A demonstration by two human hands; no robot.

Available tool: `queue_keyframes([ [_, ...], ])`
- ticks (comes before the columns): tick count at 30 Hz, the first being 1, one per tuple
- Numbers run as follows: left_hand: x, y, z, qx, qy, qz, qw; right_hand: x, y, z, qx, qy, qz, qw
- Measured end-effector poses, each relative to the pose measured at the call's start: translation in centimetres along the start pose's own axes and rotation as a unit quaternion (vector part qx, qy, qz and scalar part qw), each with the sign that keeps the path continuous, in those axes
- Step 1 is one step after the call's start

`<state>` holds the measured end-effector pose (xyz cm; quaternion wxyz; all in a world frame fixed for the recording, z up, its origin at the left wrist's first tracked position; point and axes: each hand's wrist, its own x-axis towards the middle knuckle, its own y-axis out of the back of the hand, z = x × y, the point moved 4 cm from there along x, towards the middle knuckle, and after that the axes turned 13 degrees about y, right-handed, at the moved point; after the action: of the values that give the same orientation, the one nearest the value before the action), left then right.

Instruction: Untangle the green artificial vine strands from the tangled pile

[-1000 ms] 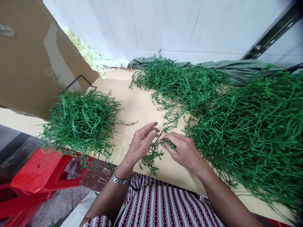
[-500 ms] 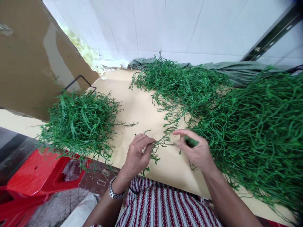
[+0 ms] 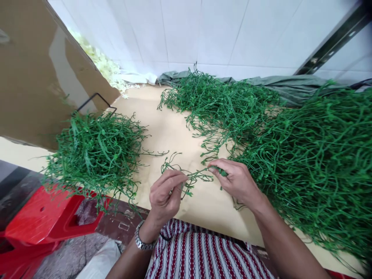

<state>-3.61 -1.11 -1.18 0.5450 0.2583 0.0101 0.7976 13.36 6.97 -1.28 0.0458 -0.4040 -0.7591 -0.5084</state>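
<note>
A thin green plastic sprig (image 3: 190, 176) with small branching stems is held between both hands above the tan table top (image 3: 171, 131). My left hand (image 3: 165, 193), with a metal watch at the wrist, is closed around the sprig's left part. My right hand (image 3: 236, 180) pinches the sprig's right end between thumb and fingers. Right beside my right hand lies a large heap of green sprigs (image 3: 314, 162). A second, rounder pile of green sprigs (image 3: 95, 151) lies to the left of my left hand.
A cardboard sheet (image 3: 37, 73) leans at the left with a black wire handle (image 3: 95, 101) by it. Red plastic stools (image 3: 43, 224) stand below the table's left edge. Pale flower pieces (image 3: 107, 68) and a grey-green cloth (image 3: 279, 83) lie along the white tiled wall.
My hands have drawn slightly apart and lifted the sprig off the table; it now stretches level between them. My left hand has closed from loose fingers into a grip.
</note>
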Motion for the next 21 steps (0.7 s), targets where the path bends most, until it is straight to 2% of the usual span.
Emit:
queue_keyframes([
  [4, -0.4, 0.0, -0.2, -0.012, -0.019, -0.061, 0.998, 0.3, 0.6, -0.4, 0.022, 0.0, 0.04, 0.999],
  [8, -0.5, 0.1, -0.1, -0.048, -0.009, -0.121, 0.992, 0.5, 0.6, -0.9, 0.042, 0.037, 0.043, 0.997],
  [11, 0.2, -0.1, -0.3, -0.052, 0.068, -0.121, 0.989, 0.4, 0.3, -1.1, 0.047, 0.063, 0.035, 0.996],
  [14, 1.0, -1.0, -0.4, -0.009, 0.147, -0.163, 0.976, 0.4, -0.3, -1.2, 0.046, 0.071, 0.027, 0.996],
  [17, 1.5, -1.8, -0.1, -0.005, 0.159, -0.209, 0.965, 0.6, -0.8, -1.3, 0.052, 0.072, 0.022, 0.996],
  [21, 1.4, -1.9, -0.4, -0.025, 0.17, -0.2, 0.965, 0.5, -0.8, -1.7, 0.059, 0.048, 0.045, 0.996],
])
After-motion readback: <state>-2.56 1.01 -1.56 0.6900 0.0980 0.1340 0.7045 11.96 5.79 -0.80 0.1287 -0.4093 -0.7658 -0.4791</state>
